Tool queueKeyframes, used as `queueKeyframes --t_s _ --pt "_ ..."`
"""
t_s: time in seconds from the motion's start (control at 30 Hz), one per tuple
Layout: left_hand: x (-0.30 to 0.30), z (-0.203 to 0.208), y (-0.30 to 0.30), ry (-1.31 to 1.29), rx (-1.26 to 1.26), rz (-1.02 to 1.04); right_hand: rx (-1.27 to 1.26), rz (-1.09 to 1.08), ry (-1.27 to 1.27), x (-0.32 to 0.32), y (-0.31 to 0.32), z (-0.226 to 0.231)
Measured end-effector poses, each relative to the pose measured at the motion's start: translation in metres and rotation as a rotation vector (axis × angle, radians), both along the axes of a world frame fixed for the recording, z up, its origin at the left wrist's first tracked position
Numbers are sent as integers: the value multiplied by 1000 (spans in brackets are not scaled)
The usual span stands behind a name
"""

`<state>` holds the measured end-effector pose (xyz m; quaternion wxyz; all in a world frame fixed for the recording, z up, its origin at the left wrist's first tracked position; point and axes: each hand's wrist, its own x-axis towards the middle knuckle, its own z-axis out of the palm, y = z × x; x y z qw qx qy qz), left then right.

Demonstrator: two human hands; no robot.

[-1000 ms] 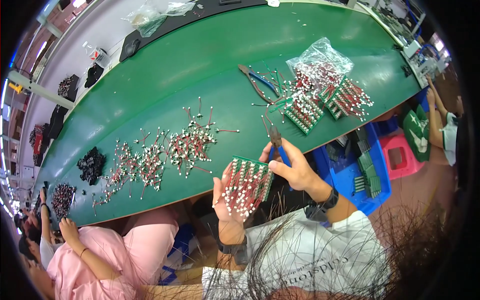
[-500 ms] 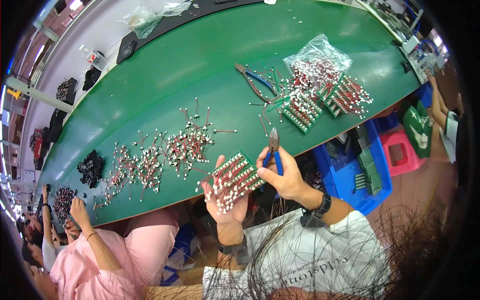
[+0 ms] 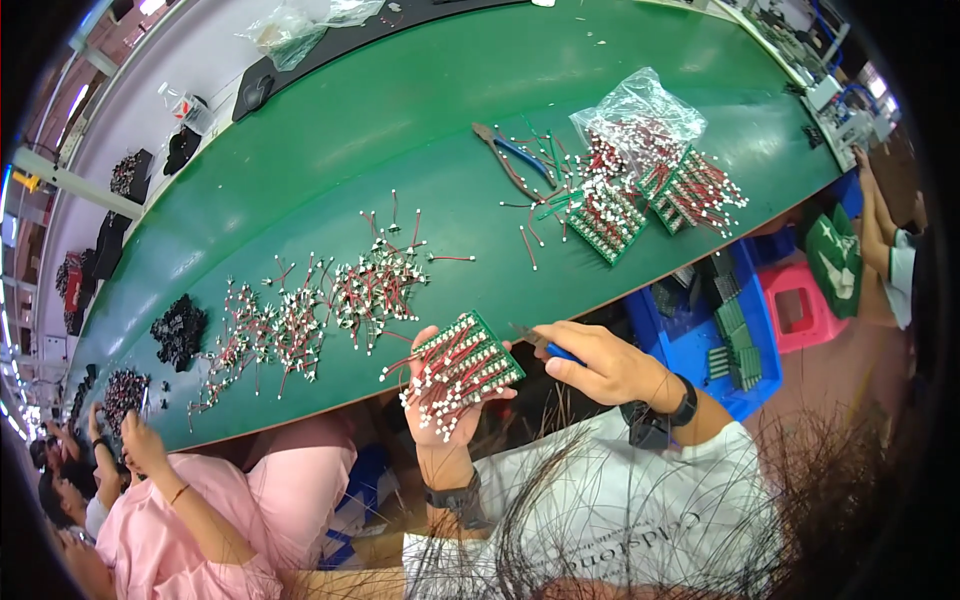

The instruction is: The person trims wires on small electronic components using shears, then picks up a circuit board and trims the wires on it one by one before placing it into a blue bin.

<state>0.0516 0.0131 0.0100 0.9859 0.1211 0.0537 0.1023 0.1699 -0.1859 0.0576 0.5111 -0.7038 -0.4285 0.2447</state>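
Observation:
My left hand (image 3: 445,422), palm up at the near table edge, holds a green circuit board panel (image 3: 478,345). Rows of red wires with white connectors hang from the panel over the palm and fingers. In my right hand (image 3: 615,365) is a pair of blue-handled cutters (image 3: 560,353), its jaws pointing left towards the panel's right edge. Whether the jaws touch the board I cannot tell. Loose wired pieces (image 3: 380,285) lie in heaps on the table, left of the panel.
A clear plastic bag (image 3: 640,100) and more wired panels (image 3: 607,225) lie on the green table (image 3: 400,130), beside larger pliers (image 3: 512,165). A blue bin (image 3: 755,385) and pink stool (image 3: 800,305) stand below at right. At left a person in pink (image 3: 190,520) works by black parts (image 3: 180,332).
My right hand has turned and lowered the cutters from upright to pointing left at the panel's edge. The panel has tilted slightly. The co-worker's raised hand has moved a little left and down.

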Motion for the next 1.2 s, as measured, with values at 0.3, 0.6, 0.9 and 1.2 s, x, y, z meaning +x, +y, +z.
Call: queueKeyframes --t_s 0.3,0.6,0.9,1.2 --pt "-5 -4 3 15 90 20 -144 117 -170 1 -2 3" --pt "-5 -8 4 4 75 12 -133 111 -161 1 -2 -2" --pt "-9 -18 -7 47 -69 25 -199 256 224 2 -1 1" --pt "-15 -26 -26 202 -25 54 -141 155 115 -7 -5 -7"
